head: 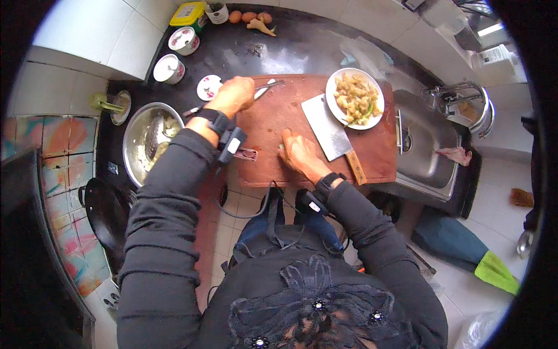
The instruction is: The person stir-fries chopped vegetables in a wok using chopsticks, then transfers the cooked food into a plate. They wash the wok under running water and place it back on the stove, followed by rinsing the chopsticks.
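Observation:
My left hand [237,95] is curled over the upper left of a reddish-brown cutting board [266,115]. Slim dark and white utensils [268,88] show beyond its fingers; whether it grips them is hidden. Lower on the board, my right hand [300,152] bends its fingers down toward the surface. A pale green bit shows by its fingertips, too small to name. Right of it lies a cleaver [328,126] with a wooden handle [356,168]. The cleaver's upper end meets a white plate [332,115] of pale yellow chopped food [355,98]. A pinkish handle [246,153] lies at the board's left edge.
A steel bowl [130,131] with pale pieces stands left, above a black wok [98,209]. White tubs [170,70], eggs [249,17] and a ginger root [260,27] sit behind. At right are a steel sink [429,144] and a pinkish meat piece [455,155].

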`<state>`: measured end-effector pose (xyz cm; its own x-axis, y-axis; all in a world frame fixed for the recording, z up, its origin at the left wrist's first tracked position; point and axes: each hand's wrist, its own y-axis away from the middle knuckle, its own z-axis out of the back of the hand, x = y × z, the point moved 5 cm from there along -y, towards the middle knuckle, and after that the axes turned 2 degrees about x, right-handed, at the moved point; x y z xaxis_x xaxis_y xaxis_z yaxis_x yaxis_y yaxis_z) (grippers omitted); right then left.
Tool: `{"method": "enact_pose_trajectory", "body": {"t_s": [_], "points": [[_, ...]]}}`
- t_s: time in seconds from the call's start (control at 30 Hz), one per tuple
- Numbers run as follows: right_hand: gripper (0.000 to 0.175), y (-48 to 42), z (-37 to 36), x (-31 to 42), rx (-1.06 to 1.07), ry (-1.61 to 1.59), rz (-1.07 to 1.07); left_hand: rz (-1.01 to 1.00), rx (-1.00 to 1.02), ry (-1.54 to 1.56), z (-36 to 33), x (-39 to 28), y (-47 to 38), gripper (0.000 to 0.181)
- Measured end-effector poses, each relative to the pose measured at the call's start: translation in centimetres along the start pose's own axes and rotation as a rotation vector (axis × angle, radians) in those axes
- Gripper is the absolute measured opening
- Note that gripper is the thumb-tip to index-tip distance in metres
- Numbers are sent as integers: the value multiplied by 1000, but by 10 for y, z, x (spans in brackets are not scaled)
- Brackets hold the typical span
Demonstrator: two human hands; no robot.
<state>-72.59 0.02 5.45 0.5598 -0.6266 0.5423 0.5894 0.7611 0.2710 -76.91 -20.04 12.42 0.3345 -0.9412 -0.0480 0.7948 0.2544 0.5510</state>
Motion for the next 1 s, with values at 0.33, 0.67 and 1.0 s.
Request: {"method": "enact_pose_trajectory", "body": {"t_s": [0.33,0.67,1.0], "points": [[21,-1,-3,-8,7,-96,-118,37,14,158,-37,-1,-44,31],[15,21,24,-25,82,-507,-268,119,-48,294,-4,26,-50,35],[18,49,32,-27,146,-618,-342,424,-97,265,2,121,-44,34]]}}
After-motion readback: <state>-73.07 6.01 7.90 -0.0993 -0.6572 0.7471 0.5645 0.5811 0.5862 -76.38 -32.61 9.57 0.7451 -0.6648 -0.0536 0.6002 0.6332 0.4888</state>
